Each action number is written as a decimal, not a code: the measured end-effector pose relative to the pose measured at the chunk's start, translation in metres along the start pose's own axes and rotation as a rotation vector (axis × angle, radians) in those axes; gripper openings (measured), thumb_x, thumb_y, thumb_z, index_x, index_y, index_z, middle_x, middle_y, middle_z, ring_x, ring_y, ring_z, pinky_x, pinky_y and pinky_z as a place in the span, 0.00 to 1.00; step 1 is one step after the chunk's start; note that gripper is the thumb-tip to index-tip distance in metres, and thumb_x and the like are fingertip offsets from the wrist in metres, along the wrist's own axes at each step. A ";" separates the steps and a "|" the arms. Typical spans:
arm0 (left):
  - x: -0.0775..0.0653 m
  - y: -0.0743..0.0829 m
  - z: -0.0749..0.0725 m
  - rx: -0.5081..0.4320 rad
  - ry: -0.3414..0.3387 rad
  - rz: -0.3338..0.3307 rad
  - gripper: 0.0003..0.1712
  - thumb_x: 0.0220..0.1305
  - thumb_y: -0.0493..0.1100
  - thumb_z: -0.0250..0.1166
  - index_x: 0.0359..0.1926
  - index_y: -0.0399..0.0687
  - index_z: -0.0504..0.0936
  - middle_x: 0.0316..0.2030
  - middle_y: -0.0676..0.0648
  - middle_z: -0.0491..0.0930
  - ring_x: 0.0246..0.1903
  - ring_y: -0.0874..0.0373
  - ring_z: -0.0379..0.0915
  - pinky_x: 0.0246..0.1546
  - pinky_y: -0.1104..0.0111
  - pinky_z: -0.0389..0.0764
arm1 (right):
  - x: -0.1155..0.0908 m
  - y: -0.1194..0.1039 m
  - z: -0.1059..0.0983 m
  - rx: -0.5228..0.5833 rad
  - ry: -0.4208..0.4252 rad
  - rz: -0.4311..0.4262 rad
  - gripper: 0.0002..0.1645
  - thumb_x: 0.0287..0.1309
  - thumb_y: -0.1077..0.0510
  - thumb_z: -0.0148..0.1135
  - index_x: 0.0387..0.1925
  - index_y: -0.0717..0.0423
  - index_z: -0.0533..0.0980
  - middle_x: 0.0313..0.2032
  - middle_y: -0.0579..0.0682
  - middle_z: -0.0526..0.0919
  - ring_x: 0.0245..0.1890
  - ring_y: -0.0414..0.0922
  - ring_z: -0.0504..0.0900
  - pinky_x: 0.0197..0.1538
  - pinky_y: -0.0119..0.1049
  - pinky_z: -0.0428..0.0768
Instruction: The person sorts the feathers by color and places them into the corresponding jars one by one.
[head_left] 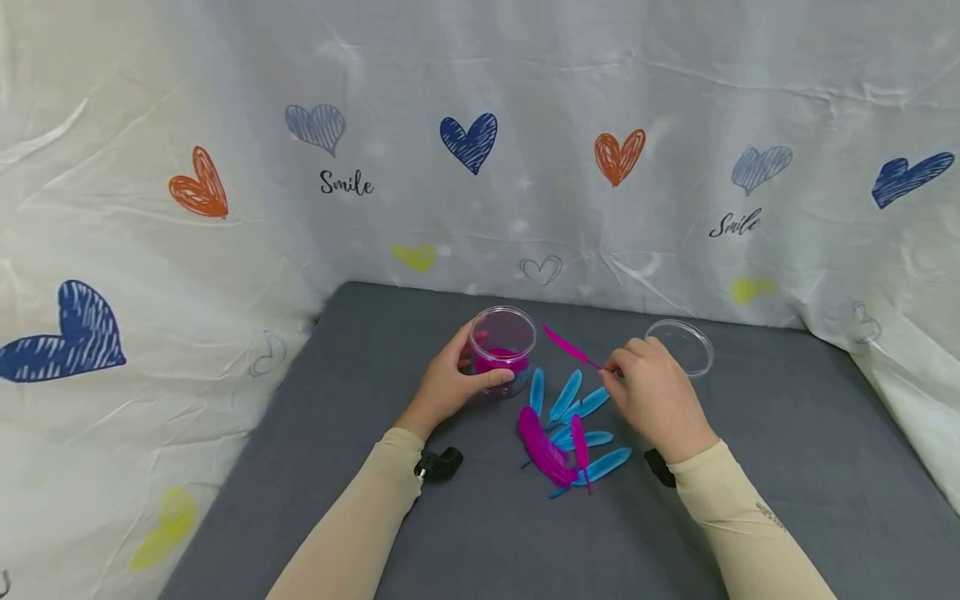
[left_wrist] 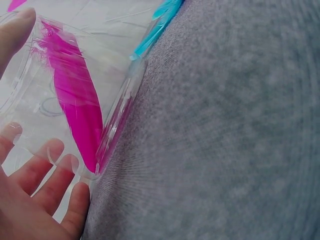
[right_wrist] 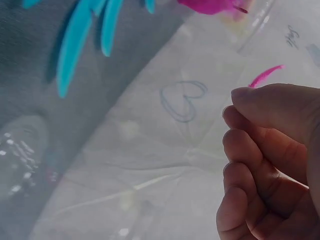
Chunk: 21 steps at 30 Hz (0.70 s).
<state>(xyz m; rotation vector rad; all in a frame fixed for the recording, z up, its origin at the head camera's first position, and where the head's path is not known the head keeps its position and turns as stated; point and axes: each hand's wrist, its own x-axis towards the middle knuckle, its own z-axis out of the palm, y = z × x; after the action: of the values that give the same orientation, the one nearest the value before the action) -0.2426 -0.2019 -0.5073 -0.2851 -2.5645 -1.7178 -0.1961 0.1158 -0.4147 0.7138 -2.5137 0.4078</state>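
My left hand [head_left: 452, 379] curls round a clear plastic jar [head_left: 504, 333] that stands upright on the table, thumb across its front. Inside the jar a magenta feather [left_wrist: 75, 95] leans against the wall, seen in the left wrist view. Between thumb and forefinger, my right hand [head_left: 654, 396] pinches another magenta feather [head_left: 564, 342] by its quill end, its tip pointing toward the jar and not touching it. Below and between the hands lie several blue feathers [head_left: 606, 465], with a broad magenta feather [head_left: 542, 448] and a thin magenta feather [head_left: 580, 446] over them.
A round clear lid [head_left: 701, 367] lies on the dark grey table [head_left: 480, 542] behind my right hand. White cloth [head_left: 540, 208] printed with hearts hangs along the back and left edges of the table.
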 end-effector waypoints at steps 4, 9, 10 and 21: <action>-0.001 -0.002 -0.003 0.000 0.010 -0.001 0.57 0.58 0.67 0.80 0.82 0.82 0.59 0.75 0.54 0.75 0.70 0.48 0.74 0.71 0.45 0.78 | 0.015 -0.008 -0.002 -0.015 -0.022 -0.026 0.06 0.60 0.64 0.79 0.31 0.61 0.87 0.29 0.51 0.82 0.35 0.50 0.77 0.38 0.41 0.83; -0.002 -0.003 -0.004 0.004 0.005 -0.004 0.56 0.59 0.67 0.80 0.82 0.83 0.58 0.75 0.53 0.74 0.69 0.47 0.74 0.70 0.45 0.79 | 0.032 -0.020 0.000 -0.050 -0.056 -0.083 0.05 0.61 0.64 0.78 0.31 0.60 0.87 0.29 0.51 0.82 0.34 0.50 0.77 0.39 0.39 0.83; -0.002 -0.002 -0.004 -0.002 -0.001 -0.003 0.56 0.59 0.67 0.80 0.82 0.84 0.58 0.75 0.53 0.74 0.69 0.46 0.75 0.70 0.45 0.79 | 0.035 -0.021 0.001 -0.060 -0.058 -0.099 0.05 0.61 0.64 0.78 0.30 0.60 0.87 0.28 0.51 0.82 0.33 0.49 0.76 0.38 0.39 0.82; 0.001 -0.002 0.003 -0.023 -0.005 -0.001 0.58 0.58 0.67 0.81 0.83 0.81 0.58 0.74 0.52 0.75 0.68 0.50 0.77 0.70 0.47 0.80 | 0.066 -0.029 0.006 -0.169 -0.091 -0.215 0.11 0.63 0.63 0.74 0.25 0.58 0.84 0.25 0.51 0.79 0.29 0.49 0.74 0.37 0.41 0.80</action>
<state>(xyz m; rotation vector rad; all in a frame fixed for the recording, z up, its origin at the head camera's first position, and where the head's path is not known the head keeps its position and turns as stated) -0.2435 -0.2002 -0.5099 -0.2897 -2.5498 -1.7506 -0.2314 0.0629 -0.3802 0.9411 -2.4842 0.0884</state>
